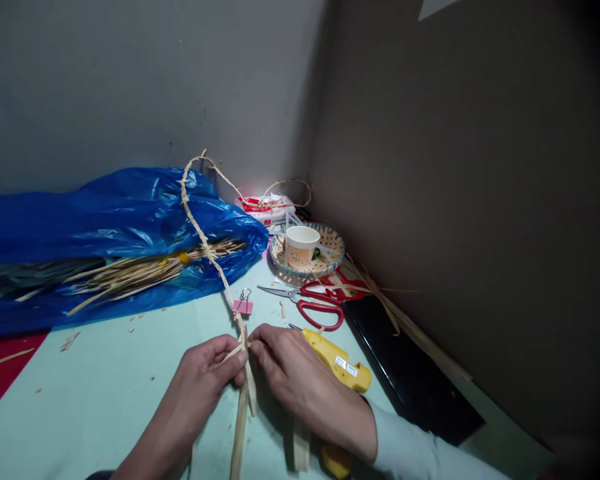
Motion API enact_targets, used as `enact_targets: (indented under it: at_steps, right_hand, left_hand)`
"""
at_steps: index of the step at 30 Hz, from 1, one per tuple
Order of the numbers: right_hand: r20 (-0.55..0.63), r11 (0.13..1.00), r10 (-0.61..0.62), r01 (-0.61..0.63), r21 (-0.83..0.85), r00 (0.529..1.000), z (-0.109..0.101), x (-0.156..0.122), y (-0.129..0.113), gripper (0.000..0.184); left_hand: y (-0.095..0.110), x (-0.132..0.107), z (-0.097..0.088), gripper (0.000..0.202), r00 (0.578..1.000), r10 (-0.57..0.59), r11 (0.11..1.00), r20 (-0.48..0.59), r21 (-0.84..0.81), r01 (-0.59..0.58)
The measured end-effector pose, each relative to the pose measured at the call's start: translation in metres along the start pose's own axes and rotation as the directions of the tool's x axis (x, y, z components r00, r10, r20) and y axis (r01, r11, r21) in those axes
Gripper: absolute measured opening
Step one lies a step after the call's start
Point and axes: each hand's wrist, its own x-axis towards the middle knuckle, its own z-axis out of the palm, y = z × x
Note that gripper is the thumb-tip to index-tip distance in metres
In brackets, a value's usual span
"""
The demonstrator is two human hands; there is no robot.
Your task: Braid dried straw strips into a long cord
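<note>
Pinching together over the pale table [105,373], the left hand [207,377] and the right hand [293,380] each close a thumb-and-finger grip on the plaited cord [205,243], right where its plait ends. The cord is pale tan, thin and knobbly. It rises from the fingers, leans left up to a bend in front of the grey wall, then arcs right and comes down near the corner. Below the hands its unworked flat strips [240,427] hang loose toward the near edge, wider and smoother than the plait.

Just behind the fingers a pink binder clip [243,307] lies beside the cord. A yellow glue gun [343,367] lies under the right wrist, and red scissors [305,297] lie beyond it with blades pointing left. Farther back, a woven basket [336,248] holds a paper cup [301,245]. A blue plastic bag [105,213] with a straw bundle [140,272] fills the left rear. A black slab [415,387] and the brown wall close off the right side. Bare table shows to the left of the hands, as far as a red cloth [0,373].
</note>
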Motion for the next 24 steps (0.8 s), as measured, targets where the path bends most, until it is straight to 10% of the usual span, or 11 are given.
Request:
enact_targets:
  at_steps: [24]
  right_hand:
    - [-0.042, 0.936, -0.14, 0.118, -0.332, 0.989, 0.011, -0.012, -0.009, 0.013]
  left_hand:
    - [-0.002, 0.001, -0.001, 0.025, 0.99, 0.127, 0.987, -0.057, 0.104, -0.121]
